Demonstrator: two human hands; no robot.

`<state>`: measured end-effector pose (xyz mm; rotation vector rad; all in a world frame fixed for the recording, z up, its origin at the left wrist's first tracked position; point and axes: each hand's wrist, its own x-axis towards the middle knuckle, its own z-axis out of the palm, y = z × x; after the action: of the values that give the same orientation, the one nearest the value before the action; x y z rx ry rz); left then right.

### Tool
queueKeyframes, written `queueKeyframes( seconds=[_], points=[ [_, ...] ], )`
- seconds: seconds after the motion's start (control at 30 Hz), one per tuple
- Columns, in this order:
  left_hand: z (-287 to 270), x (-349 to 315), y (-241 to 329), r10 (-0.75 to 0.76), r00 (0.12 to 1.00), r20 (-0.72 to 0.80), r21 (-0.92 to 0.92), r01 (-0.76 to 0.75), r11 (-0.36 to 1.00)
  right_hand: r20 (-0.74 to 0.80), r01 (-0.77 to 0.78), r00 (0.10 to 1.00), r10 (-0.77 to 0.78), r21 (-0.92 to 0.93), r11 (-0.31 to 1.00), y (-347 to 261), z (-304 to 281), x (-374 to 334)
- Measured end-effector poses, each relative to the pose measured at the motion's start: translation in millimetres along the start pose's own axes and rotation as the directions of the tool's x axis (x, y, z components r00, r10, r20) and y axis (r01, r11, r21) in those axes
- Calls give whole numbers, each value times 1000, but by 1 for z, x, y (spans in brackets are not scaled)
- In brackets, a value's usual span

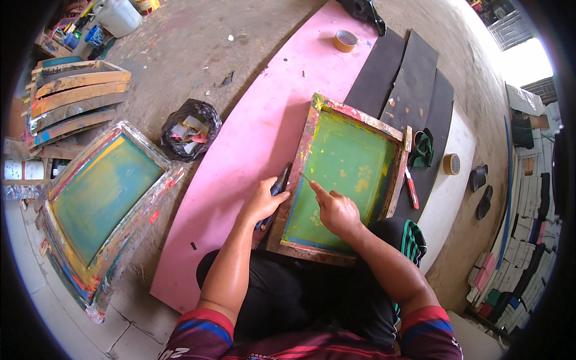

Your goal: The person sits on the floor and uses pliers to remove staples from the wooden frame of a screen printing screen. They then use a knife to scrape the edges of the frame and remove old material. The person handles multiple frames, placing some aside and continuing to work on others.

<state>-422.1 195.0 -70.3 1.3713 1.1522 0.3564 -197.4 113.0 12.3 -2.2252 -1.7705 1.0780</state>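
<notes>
A wooden screen-printing frame (314,123) with a green mesh (345,162) lies on a pink board (258,129) in front of me. My left hand (264,201) rests on the frame's left rail and grips a dark tool lying along it. Over the mesh near that rail, my right hand (336,211) pinches a thin stick-like tool (306,177), its tip touching the mesh's left edge.
More paint-stained frames (102,192) lie on the floor at left, with a stack (75,96) behind. A black bag (191,129) of scraps sits beside the board. Tape rolls (345,41) (451,164), black sheets (414,84), a green cloth (423,149) and a red-handled tool (411,189) lie at right.
</notes>
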Motion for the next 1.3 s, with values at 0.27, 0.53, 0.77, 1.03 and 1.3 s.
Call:
queueKeyframes(
  seconds=[0.27,0.53,0.77,1.03,1.3],
  points=[
    [-3,0,1,-16,1000,6,11,16,1000,57,0,998,-6,107,994,9,-6,10],
    [-4,-2,12,-21,1000,-1,19,21,1000,-58,179,983,-174,491,852,58,27,30],
    [-4,0,11,-27,999,30,18,26,999,38,108,989,-141,459,882,59,16,30],
    [-5,0,7,-29,999,27,0,29,1000,-192,439,897,-398,286,851,79,29,45],
    [-4,0,5,-46,998,35,-25,47,999,219,-102,974,-53,637,764,62,8,41]
  ],
)
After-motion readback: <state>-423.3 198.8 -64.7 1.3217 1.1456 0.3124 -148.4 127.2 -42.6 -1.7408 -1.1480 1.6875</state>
